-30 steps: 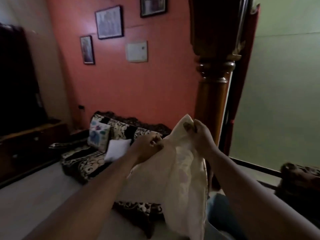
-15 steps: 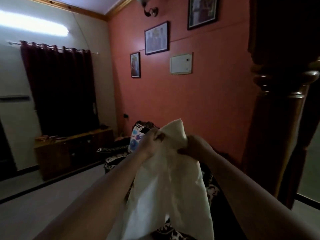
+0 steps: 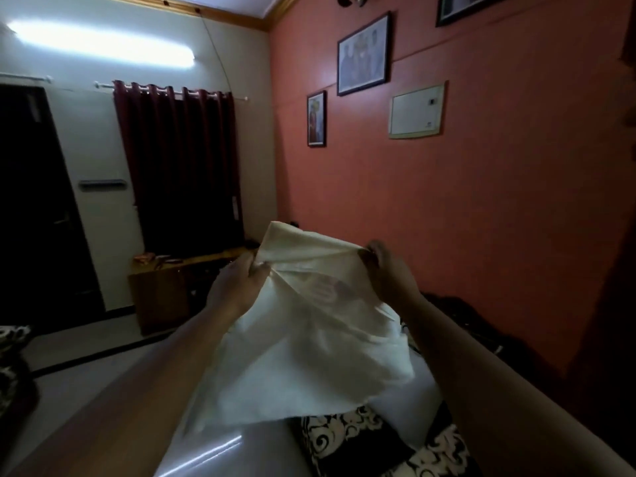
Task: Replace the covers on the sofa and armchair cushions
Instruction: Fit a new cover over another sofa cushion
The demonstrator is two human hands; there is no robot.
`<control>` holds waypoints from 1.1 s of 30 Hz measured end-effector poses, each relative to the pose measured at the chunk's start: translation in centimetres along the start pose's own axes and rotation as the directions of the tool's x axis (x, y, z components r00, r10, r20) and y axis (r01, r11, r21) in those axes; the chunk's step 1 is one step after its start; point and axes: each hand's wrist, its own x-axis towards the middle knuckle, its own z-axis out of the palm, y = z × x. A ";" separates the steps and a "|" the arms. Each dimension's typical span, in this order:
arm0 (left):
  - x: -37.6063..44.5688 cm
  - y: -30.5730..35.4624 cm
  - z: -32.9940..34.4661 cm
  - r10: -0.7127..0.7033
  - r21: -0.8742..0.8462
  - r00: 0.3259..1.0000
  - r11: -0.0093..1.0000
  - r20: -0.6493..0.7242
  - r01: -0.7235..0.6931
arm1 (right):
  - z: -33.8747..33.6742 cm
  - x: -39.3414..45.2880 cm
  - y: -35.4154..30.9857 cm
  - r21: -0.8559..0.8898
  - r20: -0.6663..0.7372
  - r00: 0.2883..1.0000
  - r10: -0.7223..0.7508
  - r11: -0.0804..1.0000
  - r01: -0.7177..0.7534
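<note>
Hands spread wider since before: left hand (image 3: 241, 284) and right hand (image 3: 385, 270) each pinch the cover's (image 3: 303, 346) top edge. Light, limp cloth; hold the corners.

Open floor (image 3: 79, 370) left, orange wall (image 3: 481, 208) right, patterned sofa (image 3: 378, 445) below

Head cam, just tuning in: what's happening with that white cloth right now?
A person is holding a cream cushion cover up in the air with both hands. The left hand pinches one top corner, the right hand grips the opposite top edge, stretching it between them. The rest hangs loose above a black-and-white patterned seat. No cushion is visibly inside it yet.
</note>
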 end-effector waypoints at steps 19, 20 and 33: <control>13.4 -11.0 11.0 0.042 -0.049 0.952 0.998 0.304 -0.029 | 17.2 7.1 10.5 -0.575 0.557 0.790 0.255 0.805 0.146; 14.4 -12.5 11.5 0.006 -0.020 0.942 1.000 0.335 0.000 | 17.8 7.5 11.1 -0.525 0.521 0.805 0.284 0.850 0.039; 22.0 -16.6 23.1 0.173 0.140 0.733 0.928 0.658 -0.344 | 31.5 14.6 14.5 -0.295 0.331 0.928 -0.168 0.916 0.271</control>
